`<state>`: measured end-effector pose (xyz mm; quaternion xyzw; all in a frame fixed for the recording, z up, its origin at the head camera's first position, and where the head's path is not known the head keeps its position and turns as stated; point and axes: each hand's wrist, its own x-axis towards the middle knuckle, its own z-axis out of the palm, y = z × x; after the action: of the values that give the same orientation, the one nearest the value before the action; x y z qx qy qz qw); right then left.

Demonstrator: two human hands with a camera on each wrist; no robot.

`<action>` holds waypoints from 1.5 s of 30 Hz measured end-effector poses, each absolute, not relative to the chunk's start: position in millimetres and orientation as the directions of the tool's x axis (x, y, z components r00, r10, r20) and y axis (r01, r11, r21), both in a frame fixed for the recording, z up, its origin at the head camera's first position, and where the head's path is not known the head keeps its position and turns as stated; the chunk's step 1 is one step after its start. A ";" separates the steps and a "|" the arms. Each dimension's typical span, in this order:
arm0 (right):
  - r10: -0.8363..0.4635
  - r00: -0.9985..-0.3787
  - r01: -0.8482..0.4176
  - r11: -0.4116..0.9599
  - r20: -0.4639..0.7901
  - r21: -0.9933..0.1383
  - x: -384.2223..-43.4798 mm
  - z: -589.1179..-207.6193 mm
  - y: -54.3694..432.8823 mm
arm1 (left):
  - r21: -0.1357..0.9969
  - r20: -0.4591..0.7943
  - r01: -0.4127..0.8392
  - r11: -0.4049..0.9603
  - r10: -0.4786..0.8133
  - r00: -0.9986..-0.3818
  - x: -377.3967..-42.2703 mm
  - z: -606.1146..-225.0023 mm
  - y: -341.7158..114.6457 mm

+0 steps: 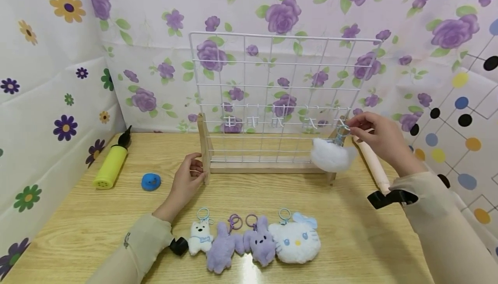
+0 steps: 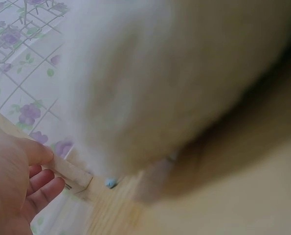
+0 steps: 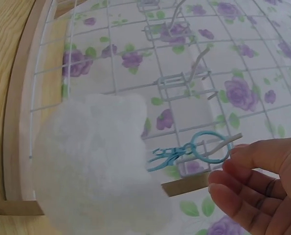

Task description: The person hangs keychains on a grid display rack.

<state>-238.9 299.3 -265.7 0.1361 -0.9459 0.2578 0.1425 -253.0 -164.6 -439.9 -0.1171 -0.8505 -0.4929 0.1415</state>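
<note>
A white wire grid rack with a wooden base stands on the table, with several white hooks along its lower part. My right hand pinches the edge of a light blue key ring at the rightmost hook. That hook's prong passes through the ring. A white plush keychain hangs from it, its back turned to me. With thumb and fingers, my left hand holds the left wooden post of the rack. A blurred pale fluffy thing blocks much of the left wrist view.
In front of the rack lie a white dog keychain, two purple plush keychains and a white cat-face keychain. A blue toy and a yellow-green hand pump are at left. A pale rod lies beneath my right arm.
</note>
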 end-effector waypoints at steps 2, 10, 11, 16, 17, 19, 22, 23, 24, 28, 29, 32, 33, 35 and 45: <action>-0.178 -0.917 -0.336 0.827 0.358 -0.450 -236.2 -264.7 299.1 | 0.806 0.351 0.334 0.489 0.060 -0.934 -252.9 -439.0 -164.1; -0.127 -0.890 -0.346 0.813 0.437 -0.469 -219.5 -259.2 289.8 | 0.797 0.366 0.350 0.492 0.067 -0.928 -252.9 -437.2 -164.1; -0.124 -0.884 -0.351 0.811 0.450 -0.467 -217.5 -258.7 288.2 | 0.796 0.368 0.352 0.493 0.068 -0.927 -252.9 -437.1 -164.2; -0.144 -0.838 -0.412 0.800 0.526 -0.437 -206.2 -257.6 280.9 | 0.794 0.372 0.357 0.492 0.070 -0.925 -253.1 -436.1 -164.7; -0.156 -0.826 -0.430 0.796 0.542 -0.426 -204.1 -257.9 279.9 | 0.794 0.373 0.357 0.491 0.070 -0.925 -253.3 -436.0 -164.6; -0.181 -0.802 -0.463 0.790 0.569 -0.402 -199.6 -259.7 277.4 | 0.796 0.373 0.358 0.489 0.070 -0.925 -253.7 -435.8 -164.5; -0.222 -0.774 -0.510 0.774 0.593 -0.376 -193.7 -264.3 274.5 | 0.797 0.375 0.362 0.483 0.073 -0.924 -254.7 -436.1 -163.8; -0.235 -0.768 -0.523 0.768 0.596 -0.371 -192.1 -266.2 273.5 | 0.798 0.375 0.362 0.482 0.074 -0.924 -255.0 -436.0 -163.6; -0.242 -0.767 -0.527 0.766 0.594 -0.368 -190.4 -268.1 272.2 | 0.798 0.375 0.363 0.482 0.075 -0.924 -255.2 -436.1 -163.3; -0.279 -0.752 -0.561 0.745 0.597 -0.359 -185.8 -276.6 268.0 | 0.797 0.373 0.359 0.486 0.071 -0.925 -255.5 -436.6 -162.9; -0.287 -0.745 -0.572 0.739 0.602 -0.357 -184.8 -279.2 266.8 | 0.797 0.373 0.357 0.487 0.069 -0.925 -255.4 -436.8 -162.9; -0.307 -0.724 -0.602 0.719 0.618 -0.347 -181.9 -287.9 263.7 | 0.797 0.367 0.350 0.492 0.066 -0.928 -254.7 -437.7 -163.2; -0.310 -0.720 -0.607 0.715 0.620 -0.347 -181.2 -290.9 262.6 | 0.797 0.367 0.349 0.493 0.063 -0.928 -254.3 -437.9 -163.3; -0.311 -0.722 -0.609 0.709 0.618 -0.356 -179.5 -297.1 260.7 | 0.799 0.366 0.346 0.492 0.060 -0.929 -253.4 -438.2 -163.4; -0.348 -0.751 -0.617 0.673 0.561 -0.409 -176.3 -334.9 251.6 | 0.800 0.362 0.344 0.491 0.061 -0.930 -251.1 -438.7 -163.3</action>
<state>-176.3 251.6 -334.9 0.2720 -0.8866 0.2994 0.2243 -251.1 -163.3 -438.7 -0.1191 -0.8514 -0.4901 0.1443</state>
